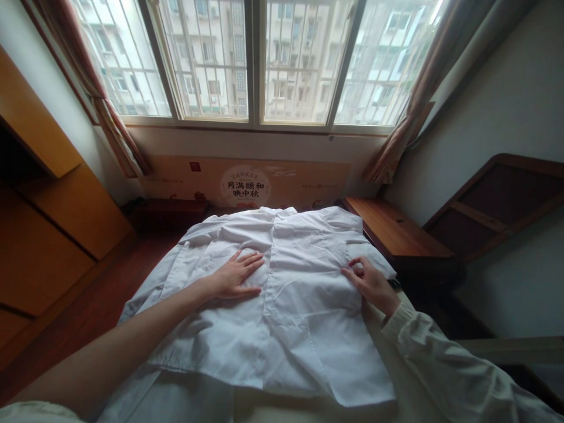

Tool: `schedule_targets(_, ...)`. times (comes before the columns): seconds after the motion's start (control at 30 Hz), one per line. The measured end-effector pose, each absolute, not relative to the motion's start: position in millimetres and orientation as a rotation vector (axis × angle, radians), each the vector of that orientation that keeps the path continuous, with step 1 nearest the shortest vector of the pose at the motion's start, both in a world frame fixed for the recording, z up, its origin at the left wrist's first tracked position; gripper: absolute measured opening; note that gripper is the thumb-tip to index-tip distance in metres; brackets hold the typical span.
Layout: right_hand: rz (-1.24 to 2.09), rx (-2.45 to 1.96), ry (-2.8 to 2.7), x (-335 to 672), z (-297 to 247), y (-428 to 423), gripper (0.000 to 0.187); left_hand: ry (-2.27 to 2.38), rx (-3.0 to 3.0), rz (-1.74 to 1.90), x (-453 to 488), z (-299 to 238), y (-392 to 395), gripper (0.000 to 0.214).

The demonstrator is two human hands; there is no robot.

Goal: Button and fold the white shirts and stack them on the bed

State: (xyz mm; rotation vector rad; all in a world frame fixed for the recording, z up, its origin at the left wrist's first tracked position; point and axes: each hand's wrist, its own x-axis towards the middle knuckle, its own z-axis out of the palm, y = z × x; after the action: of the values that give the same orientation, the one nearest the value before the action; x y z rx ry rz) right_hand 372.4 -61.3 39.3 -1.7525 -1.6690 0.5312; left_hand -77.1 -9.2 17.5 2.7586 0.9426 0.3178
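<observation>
A white button-up shirt (299, 317) lies spread out, front upward, its collar end away from me and its hem toward me. Soft wrinkles run across the cloth. Flat on the shirt, just left of the button line, rests my left hand (237, 275), fingers spread. At the shirt's right side, near the sleeve, my right hand (371, 283) pinches the cloth between thumb and forefinger. The surface under the shirt is pale and mostly covered by it.
A brown wooden table (400, 226) stands beyond the shirt at the right. Orange-brown cabinets (74, 205) line the left. A printed banner (291, 179) hangs below the barred window (211, 64), with curtains (117, 129) at both sides. A wooden-framed panel (502, 200) leans at the right wall.
</observation>
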Motion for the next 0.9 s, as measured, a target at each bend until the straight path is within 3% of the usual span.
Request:
schedule_targets(0.17, -0.075, -1.684, -1.952, 353.3, 49.9, -65.9, 0.038, 0.846, 2.804, 0.328, -69.1, 29.1, -23.4, 0.084)
schedule_targets(0.3, -0.369, -1.417, -2.293, 329.7, 57.4, -62.6, 0.050, 0.723, 2.793, 0.287, -63.1, 30.8, -39.9, 0.097)
schedule_targets(0.5, -0.285, -1.446, -2.593, 319.7, 29.5, -33.6, 0.078, 0.771, 2.751, 0.284, -62.9, 25.8, -54.5, 0.094)
schedule_targets(0.6, -0.174, -1.541, -2.664, 320.2, 18.5, -15.4, 0.085, 0.769, 2.743, 0.230, -57.9, 22.4, -64.1, 0.109)
schedule_targets(0.7, -0.036, -1.604, -2.701, 319.0, 19.2, 6.2, 0.088, 0.857, 2.707, 0.228, -47.6, 19.0, -75.3, 0.119)
schedule_targets(0.9, 0.128, -1.713, -2.698, 307.9, 34.6, 56.1, 0.086, 1.000, 2.661, 0.211, -30.7, 16.3, -88.5, 0.119)
